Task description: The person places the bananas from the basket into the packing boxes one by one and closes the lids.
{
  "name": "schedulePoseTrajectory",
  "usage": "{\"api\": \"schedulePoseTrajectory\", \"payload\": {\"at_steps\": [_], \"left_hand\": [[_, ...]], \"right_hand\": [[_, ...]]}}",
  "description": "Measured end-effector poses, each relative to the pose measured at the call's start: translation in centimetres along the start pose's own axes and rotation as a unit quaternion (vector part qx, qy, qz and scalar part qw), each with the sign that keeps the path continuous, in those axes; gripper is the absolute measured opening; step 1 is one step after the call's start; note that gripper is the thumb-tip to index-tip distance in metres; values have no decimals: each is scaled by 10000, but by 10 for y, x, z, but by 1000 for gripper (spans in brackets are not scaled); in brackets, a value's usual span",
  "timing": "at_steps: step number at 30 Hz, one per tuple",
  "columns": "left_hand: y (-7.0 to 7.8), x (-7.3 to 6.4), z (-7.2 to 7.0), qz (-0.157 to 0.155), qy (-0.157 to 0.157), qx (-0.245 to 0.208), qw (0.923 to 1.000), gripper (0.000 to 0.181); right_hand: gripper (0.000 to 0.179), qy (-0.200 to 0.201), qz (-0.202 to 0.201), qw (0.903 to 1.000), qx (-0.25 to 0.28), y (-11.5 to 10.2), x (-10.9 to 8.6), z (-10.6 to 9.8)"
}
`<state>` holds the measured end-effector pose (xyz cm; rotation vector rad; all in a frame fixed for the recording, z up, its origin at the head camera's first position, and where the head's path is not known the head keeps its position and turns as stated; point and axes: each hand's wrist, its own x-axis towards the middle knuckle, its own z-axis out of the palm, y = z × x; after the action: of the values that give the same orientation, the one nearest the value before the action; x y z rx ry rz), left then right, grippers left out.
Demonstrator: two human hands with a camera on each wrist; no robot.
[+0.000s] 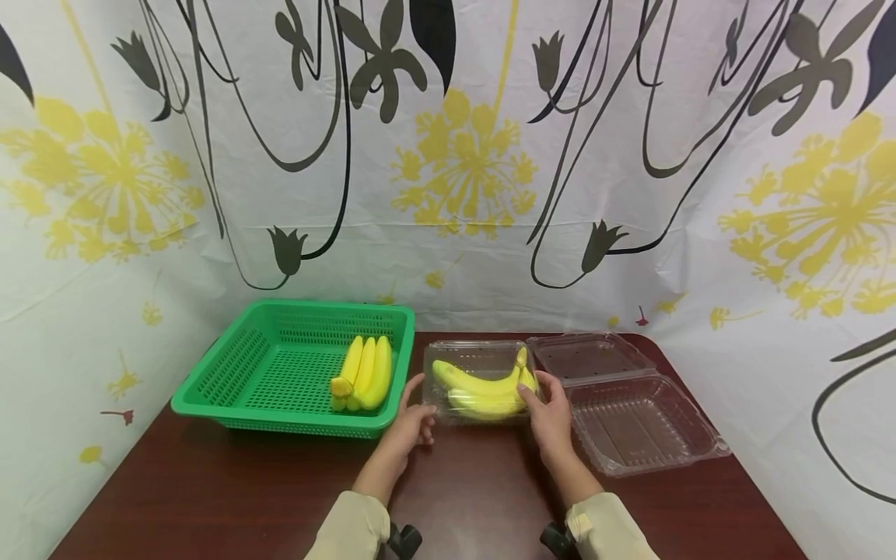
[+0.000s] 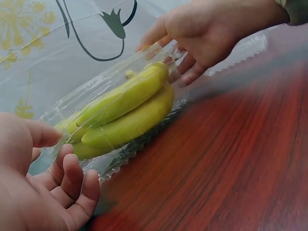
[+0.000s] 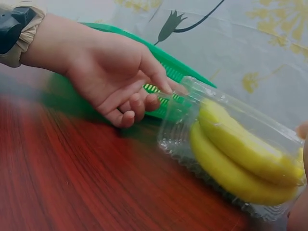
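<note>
A clear plastic clamshell box (image 1: 472, 356) lies on the table with yellow bananas (image 1: 483, 395) inside, seen through its lid. My left hand (image 1: 411, 426) pinches the box's left corner between thumb and forefinger, its other fingers loosely curled. At the opposite end, my right hand (image 1: 551, 416) grips the box, thumb over the top and fingers round the side. In the left wrist view the bananas (image 2: 127, 115) lie side by side along the length of the box. The right wrist view shows the left hand (image 3: 113, 74) at the box's corner.
On the left stands a green plastic basket (image 1: 231, 412) holding another bunch of bananas (image 1: 364, 373). An open clear clamshell box (image 1: 640, 424) lies to the right, its lid folded back. A patterned cloth (image 1: 448, 295) hangs behind the dark red table (image 1: 476, 498).
</note>
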<state>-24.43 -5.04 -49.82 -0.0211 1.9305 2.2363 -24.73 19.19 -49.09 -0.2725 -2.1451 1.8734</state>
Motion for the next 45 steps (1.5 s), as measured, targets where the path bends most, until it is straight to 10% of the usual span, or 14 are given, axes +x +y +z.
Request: {"api": "schedulePoseTrajectory", "payload": {"at_steps": [29, 45], "left_hand": [[-2, 19, 5, -230, 473, -559, 9971, 71], [30, -10, 11, -175, 265, -581, 9978, 67]], "right_hand": [[50, 186, -70, 9996, -197, 7, 9, 5], [40, -184, -132, 9969, -758, 17, 4, -10]]}}
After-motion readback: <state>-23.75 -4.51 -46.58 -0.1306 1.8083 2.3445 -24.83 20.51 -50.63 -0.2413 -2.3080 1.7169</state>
